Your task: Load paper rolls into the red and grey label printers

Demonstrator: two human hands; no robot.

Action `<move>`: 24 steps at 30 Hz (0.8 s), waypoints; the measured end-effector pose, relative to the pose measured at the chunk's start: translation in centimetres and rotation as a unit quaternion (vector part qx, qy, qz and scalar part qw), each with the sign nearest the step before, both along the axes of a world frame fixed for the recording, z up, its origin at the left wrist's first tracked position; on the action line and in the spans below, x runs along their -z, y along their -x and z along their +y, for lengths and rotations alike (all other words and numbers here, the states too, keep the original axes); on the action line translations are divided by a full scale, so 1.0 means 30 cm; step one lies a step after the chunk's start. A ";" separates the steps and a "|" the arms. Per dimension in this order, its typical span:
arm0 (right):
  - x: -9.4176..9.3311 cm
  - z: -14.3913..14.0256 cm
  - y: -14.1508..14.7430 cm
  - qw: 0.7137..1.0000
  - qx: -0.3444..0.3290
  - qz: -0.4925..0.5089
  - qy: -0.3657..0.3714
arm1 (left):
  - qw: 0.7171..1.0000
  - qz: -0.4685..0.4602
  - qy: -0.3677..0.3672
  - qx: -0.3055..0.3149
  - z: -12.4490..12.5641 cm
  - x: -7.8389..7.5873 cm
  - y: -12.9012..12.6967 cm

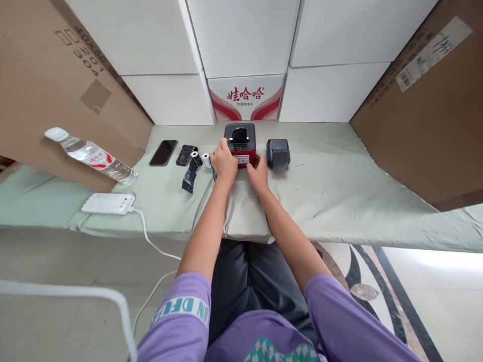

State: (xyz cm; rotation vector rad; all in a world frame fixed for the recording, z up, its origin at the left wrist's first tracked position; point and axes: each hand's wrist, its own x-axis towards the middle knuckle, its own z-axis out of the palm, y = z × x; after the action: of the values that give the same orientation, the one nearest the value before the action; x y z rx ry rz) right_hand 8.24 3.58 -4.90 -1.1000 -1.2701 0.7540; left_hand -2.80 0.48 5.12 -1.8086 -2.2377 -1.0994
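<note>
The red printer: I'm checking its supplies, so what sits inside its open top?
In the red printer, a dark roll or holder shows in the top opening; deeper is hidden. The left hand and right hand cover its lower front.

Glossy red plastic printer [240,143] — matt grey cloth over tabletop [339,186], clear plastic bottle [92,155], brown cardboard [56,85].

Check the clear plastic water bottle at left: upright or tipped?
Tipped. The clear plastic water bottle lies on its side, white cap pointing left, against the brown cardboard box, untouched by either hand.
</note>
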 end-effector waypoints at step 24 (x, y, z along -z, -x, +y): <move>-0.021 -0.024 0.009 0.999 0.028 -0.003 0.018 | 0.996 0.005 0.087 0.032 0.020 -0.112 0.061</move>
State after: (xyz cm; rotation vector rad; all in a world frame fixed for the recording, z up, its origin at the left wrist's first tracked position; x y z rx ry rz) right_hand 7.98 2.85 -4.25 -1.1635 -1.2290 0.7346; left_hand -4.63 1.08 8.47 -1.9581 -2.3526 -0.9282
